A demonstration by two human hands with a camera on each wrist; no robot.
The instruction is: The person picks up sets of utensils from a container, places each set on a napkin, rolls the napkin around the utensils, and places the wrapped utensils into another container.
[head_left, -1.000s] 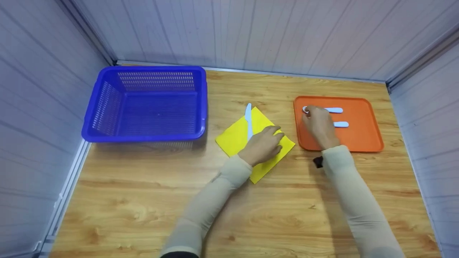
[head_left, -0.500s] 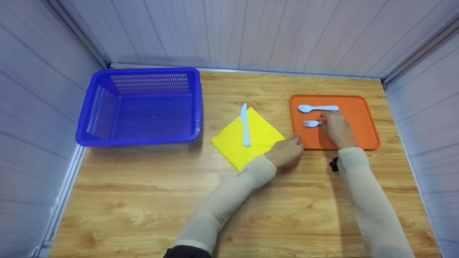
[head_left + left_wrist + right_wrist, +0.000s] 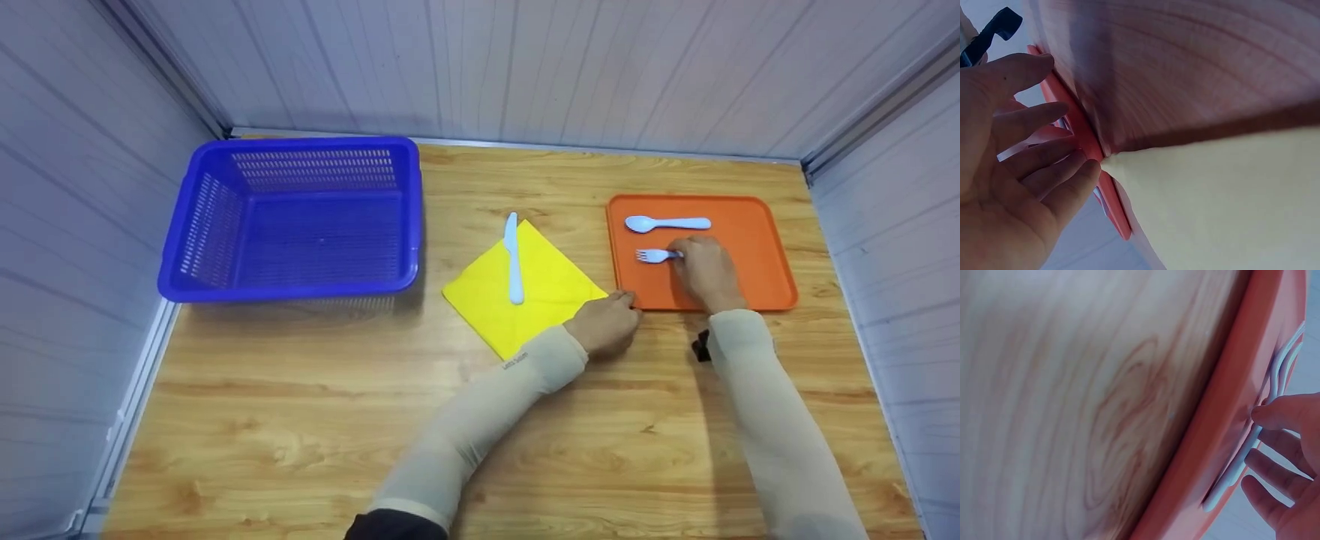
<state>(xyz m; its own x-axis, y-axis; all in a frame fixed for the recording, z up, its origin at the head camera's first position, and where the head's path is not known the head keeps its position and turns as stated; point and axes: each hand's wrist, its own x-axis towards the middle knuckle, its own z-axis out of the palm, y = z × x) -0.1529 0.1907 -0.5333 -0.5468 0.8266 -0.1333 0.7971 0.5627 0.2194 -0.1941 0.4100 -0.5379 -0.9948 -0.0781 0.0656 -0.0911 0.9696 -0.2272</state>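
Right hand (image 3: 709, 271) pinching one fork (image 3: 660, 256), left hand (image 3: 606, 322) loosely spread at one tray (image 3: 761, 259), one spoon (image 3: 671, 223), one knife (image 3: 514, 266)

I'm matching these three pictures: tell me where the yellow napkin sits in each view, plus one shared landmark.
Head: the yellow napkin lies just right of centre, a knife across its upper edge.
Left wrist: it fills the lower right, looking pale cream.
Right wrist: not in it.
Shared landmark: the orange tray, right in the head and right wrist views, left of centre in the left wrist's.
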